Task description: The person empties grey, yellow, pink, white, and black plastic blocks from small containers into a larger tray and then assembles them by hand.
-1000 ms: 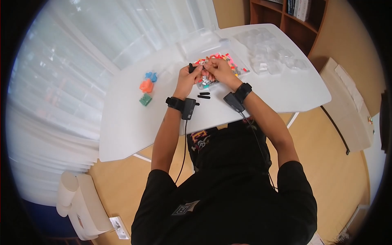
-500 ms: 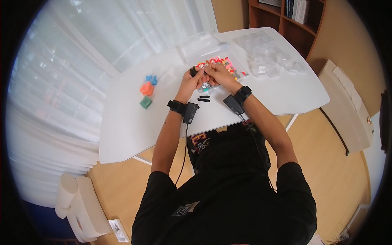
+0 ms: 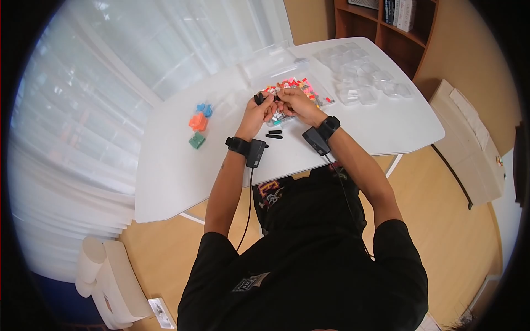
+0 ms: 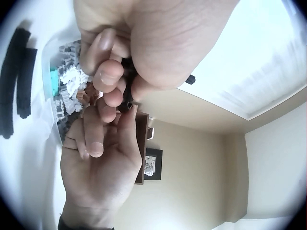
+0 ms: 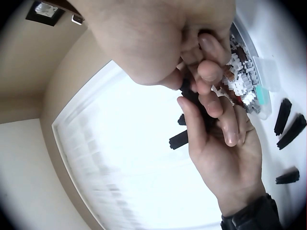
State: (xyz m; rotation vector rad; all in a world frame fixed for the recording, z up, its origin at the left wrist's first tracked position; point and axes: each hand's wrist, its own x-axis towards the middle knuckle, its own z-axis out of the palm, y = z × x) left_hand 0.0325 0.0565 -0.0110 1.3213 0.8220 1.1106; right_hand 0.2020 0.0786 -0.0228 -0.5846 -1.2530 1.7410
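Note:
Over the near side of a clear tray (image 3: 329, 102) of small mixed pieces, both hands meet fingertip to fingertip. The left hand (image 3: 255, 115) curls round black ridged bars (image 5: 179, 140), whose ends stick out past its thumb in the right wrist view. Against them, the right hand (image 3: 301, 105) pinches a dark piece (image 5: 185, 86) between thumb and finger; the fingers hide most of it. Another dark bit (image 5: 206, 33) shows under the right hand's curled fingers. Short black bars (image 3: 274, 136) lie on the table just in front of the tray.
Blue (image 3: 204, 109), orange (image 3: 198, 122) and green (image 3: 196, 140) block pieces lie on the left of the white table (image 3: 171, 182). Several clear containers (image 3: 367, 80) stand at the back right. A cable (image 3: 251, 204) runs from each wrist camera towards the body.
The hands stay together over the tray. The black bars at the left hand have turned slightly and now show separate ends. The head view has shifted a little since the first frame.

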